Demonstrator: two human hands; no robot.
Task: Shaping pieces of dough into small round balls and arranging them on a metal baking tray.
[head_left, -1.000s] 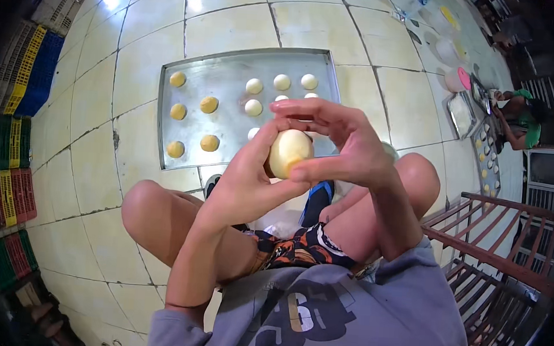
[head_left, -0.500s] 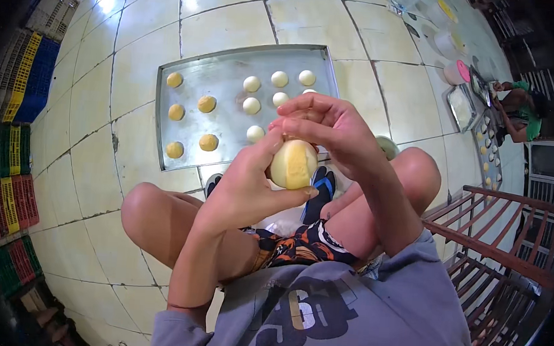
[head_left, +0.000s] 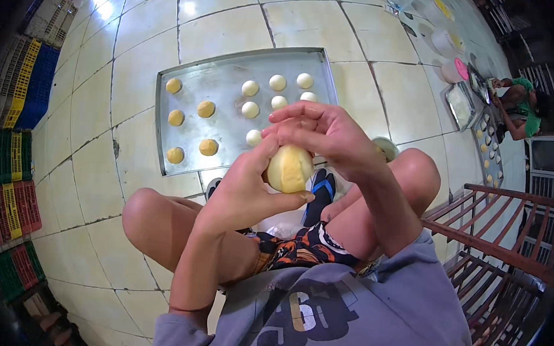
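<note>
My left hand is wrapped round a cream-and-yellow dough ball, its thumb under the ball's near side. My right hand curves over the top of the ball, fingers bent and thumb lying across its upper side; its fingertips are partly bunched with my left fingers. Behind them a large metal tray lies on the floor, bearing several yellow dough balls at the left and several white ones at the right, some hidden by my hands.
Stacked plastic crates line the left. Wooden slatted racks stand at the right. A bowl sits behind my right knee. A co-worker in green crouches by trays, tubs and further dough balls at the right.
The ball has turned in my hands, showing a yellow band on its front. My right thumb has moved from its lower front up over its top.
</note>
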